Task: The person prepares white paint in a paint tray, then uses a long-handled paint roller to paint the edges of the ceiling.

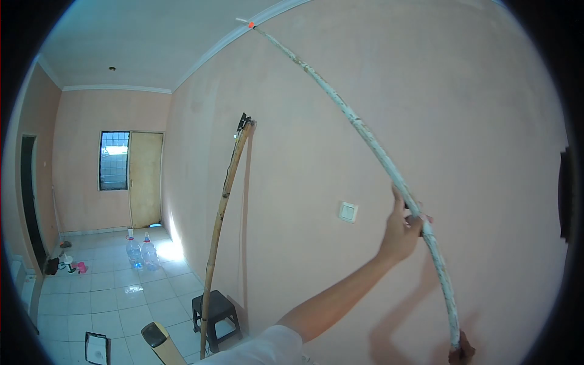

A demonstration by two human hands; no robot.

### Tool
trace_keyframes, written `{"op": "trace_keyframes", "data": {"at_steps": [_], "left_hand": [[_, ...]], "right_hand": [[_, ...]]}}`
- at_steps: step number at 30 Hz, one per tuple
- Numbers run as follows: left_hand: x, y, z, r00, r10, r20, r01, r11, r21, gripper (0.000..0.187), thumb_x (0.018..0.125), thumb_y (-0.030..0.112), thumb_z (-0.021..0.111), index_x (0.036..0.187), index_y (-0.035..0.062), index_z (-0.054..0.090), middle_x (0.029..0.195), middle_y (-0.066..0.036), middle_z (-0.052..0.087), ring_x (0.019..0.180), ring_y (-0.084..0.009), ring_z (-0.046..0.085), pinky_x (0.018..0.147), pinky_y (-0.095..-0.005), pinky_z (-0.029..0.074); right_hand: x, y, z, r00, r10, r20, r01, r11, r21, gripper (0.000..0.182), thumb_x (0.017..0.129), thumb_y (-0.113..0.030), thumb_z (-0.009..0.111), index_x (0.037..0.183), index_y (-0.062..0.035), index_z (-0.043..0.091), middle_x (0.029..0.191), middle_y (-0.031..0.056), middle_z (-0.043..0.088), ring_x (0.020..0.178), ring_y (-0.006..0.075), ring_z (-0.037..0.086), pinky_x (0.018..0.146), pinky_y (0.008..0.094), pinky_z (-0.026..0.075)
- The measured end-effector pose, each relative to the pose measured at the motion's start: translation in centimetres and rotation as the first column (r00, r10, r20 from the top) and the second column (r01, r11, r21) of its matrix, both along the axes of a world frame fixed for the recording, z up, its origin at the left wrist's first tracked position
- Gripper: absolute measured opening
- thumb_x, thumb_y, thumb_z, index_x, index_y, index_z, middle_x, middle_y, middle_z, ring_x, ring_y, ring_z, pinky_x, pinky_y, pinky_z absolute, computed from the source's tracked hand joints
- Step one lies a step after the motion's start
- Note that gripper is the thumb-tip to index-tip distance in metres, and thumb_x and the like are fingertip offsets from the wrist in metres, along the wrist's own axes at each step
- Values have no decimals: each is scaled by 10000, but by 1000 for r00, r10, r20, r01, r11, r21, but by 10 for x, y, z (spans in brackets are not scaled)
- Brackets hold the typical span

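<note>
A long pole [365, 132], whitish with worn, flaking patches, slants up and left across the pink wall. My left hand [403, 230] is closed around its lower middle, with the white-sleeved arm stretched out. Near the bottom right, my right hand [462, 350] grips the pole's lower end and is partly cut off by the dark edge of the view. At the far tip, a small orange piece [251, 25] with a pale end overlaps the white cornice [225, 41] where wall and ceiling meet.
A bamboo pole [220, 222] with a black clamp [243, 123] on top leans by the wall, beside a black stool [220, 310]. A light switch [348, 212] is near my left hand. Water bottles [134, 252] stand on the tiled floor. A wooden door [146, 179] is at the back.
</note>
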State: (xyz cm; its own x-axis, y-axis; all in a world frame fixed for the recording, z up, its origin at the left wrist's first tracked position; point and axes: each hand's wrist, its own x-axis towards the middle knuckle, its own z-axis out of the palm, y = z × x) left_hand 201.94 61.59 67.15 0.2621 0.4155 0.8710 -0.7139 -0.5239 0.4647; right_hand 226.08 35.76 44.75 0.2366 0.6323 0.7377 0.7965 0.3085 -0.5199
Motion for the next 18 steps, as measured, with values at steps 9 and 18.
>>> {"op": "trace_keyframes", "data": {"at_steps": [9, 18], "left_hand": [[-50, 68, -6, 999, 40, -34, -42, 998, -56, 868, 956, -24, 476, 1506, 115, -181, 1179, -133, 435, 956, -227, 637, 736, -319, 595], [0, -30, -40, 998, -4, -70, 8, 998, 58, 921, 982, 28, 482, 1474, 130, -290, 1110, -124, 483, 915, -193, 590, 728, -316, 562]], "right_hand": [[-45, 81, -13, 974, -77, 212, 53, 992, 117, 470, 987, -275, 563, 1338, 37, 529, 671, -43, 412, 550, 84, 306, 460, 283, 251], [11, -25, -66, 993, -70, -100, 70, 998, -4, 485, 977, -325, 589, 1343, -9, 552, 636, -69, 385, 532, 53, 310, 458, 234, 258]]}}
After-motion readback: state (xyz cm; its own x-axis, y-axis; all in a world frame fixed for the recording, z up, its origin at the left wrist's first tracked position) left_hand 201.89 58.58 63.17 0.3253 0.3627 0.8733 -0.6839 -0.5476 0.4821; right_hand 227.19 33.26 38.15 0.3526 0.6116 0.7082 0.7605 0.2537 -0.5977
